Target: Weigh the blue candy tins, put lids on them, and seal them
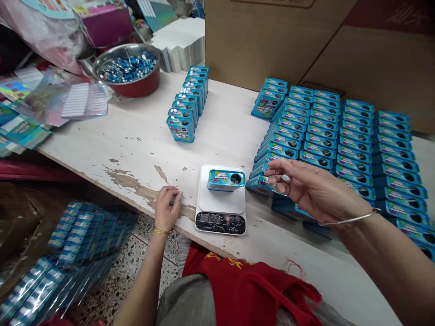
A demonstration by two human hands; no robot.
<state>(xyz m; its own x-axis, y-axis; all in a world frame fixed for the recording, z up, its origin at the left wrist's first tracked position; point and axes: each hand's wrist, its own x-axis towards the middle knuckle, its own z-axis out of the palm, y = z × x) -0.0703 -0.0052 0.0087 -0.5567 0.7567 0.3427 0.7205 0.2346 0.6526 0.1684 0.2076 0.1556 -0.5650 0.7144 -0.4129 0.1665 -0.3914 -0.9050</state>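
Observation:
A small blue tin box point(226, 179) lies on a white digital kitchen scale point(221, 199) at the table's front edge. My left hand point(167, 209) rests on the table edge just left of the scale, fingers curled in, nothing visible in it. My right hand point(307, 188) hovers to the right of the scale above the nearest blue boxes point(326, 140). Its fingers are pinched together on a small white piece I cannot make out. It wears a thin bangle.
Many blue boxes lie in rows on the right of the worn white table point(136, 145). A short row of upright boxes point(188, 106) stands mid-table. A red bowl of blue beads point(127, 69) sits at back left. Cardboard cartons point(272, 40) stand behind. Wrapped box packs point(68, 249) lie below.

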